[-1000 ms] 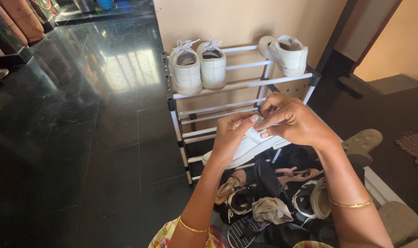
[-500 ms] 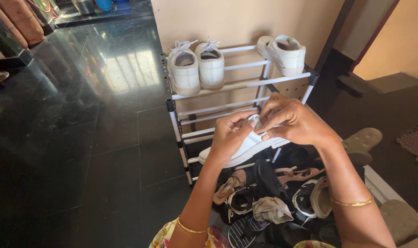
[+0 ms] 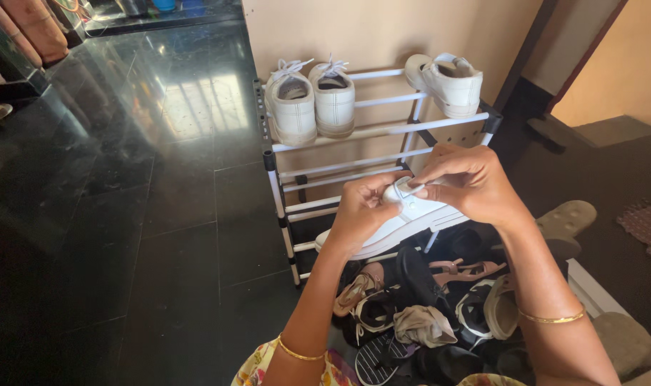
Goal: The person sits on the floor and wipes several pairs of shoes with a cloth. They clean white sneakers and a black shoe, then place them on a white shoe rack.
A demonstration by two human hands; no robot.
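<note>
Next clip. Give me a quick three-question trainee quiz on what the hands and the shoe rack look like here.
1. True or false: the left hand and the right hand are both on the white shoe.
2. How many white shoes sit on the top shelf of the shoe rack? A) one B) two C) three
3. What lies on the floor below the held shoe?

Key
1. True; both hands grip it near its upper part, above the rack's lower shelves.
2. C; a laced pair on the left and a single shoe on the right.
3. A pile of sandals and shoes.
</note>
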